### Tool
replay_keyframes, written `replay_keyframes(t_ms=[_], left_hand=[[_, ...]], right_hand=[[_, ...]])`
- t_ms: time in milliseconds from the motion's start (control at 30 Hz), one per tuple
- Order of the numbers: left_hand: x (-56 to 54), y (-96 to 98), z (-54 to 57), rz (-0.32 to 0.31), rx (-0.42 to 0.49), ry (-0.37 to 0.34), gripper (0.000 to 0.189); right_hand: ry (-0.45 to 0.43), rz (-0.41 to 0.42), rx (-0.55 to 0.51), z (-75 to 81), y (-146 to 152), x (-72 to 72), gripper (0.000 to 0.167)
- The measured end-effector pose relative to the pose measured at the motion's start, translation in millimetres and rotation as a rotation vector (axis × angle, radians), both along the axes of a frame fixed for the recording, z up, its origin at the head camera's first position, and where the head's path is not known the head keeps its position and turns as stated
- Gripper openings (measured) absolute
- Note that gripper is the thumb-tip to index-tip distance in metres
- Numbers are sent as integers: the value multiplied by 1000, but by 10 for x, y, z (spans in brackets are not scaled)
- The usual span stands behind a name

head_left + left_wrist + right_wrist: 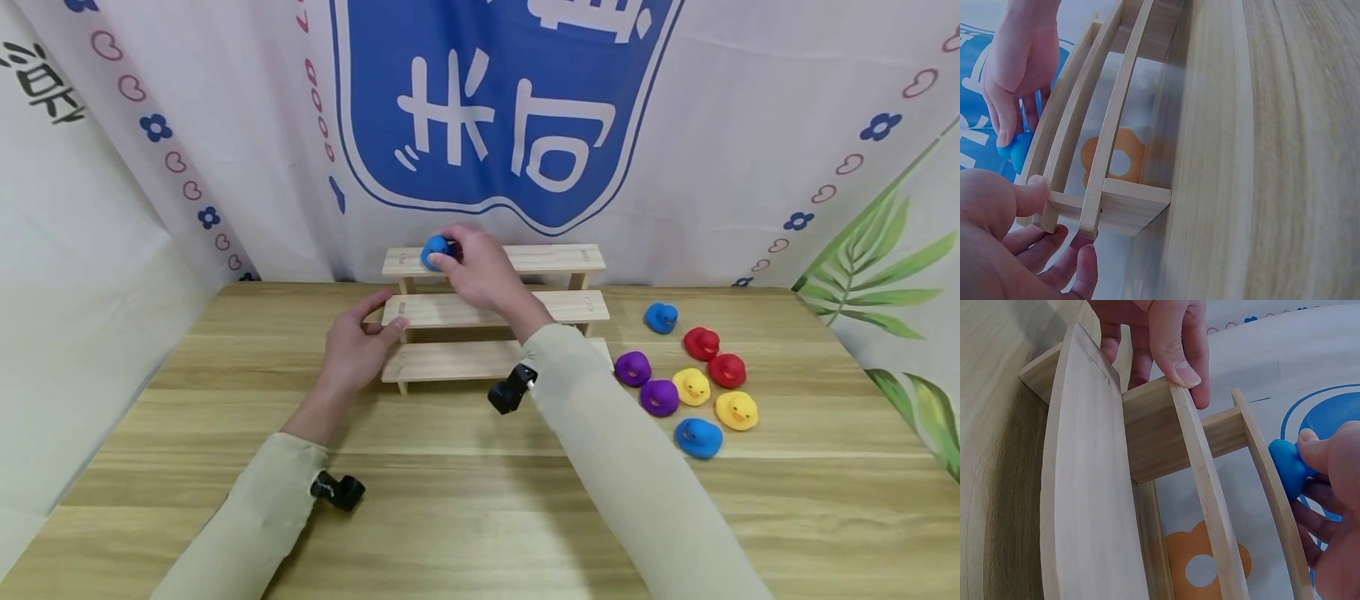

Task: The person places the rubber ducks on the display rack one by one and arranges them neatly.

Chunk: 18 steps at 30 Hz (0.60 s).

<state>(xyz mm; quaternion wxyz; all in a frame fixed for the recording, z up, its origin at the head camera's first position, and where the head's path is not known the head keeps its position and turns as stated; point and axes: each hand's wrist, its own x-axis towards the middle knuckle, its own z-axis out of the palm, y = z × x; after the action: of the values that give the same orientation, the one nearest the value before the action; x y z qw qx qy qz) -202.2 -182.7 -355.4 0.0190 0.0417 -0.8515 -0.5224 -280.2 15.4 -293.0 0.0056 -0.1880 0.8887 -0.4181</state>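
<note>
Duck [431, 251], blue; within right grip [482, 267]

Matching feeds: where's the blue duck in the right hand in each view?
Head: blue duck, slightly left of and above centre.
Left wrist: blue duck, at the left, mid-height.
Right wrist: blue duck, right of centre, about mid-height.
Shared landmark: the wooden stand's top shelf, next to the duck in every view.

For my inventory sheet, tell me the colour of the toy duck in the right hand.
The toy duck is blue, seen best in the right wrist view.
</note>
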Motion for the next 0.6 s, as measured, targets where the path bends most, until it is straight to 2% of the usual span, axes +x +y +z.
replay_keyframes(t_ms=[600], left_hand=[[-7,5,11,6,1,-4,60]], right_hand=[[-42,-23,7,20,-61,-37,46]])
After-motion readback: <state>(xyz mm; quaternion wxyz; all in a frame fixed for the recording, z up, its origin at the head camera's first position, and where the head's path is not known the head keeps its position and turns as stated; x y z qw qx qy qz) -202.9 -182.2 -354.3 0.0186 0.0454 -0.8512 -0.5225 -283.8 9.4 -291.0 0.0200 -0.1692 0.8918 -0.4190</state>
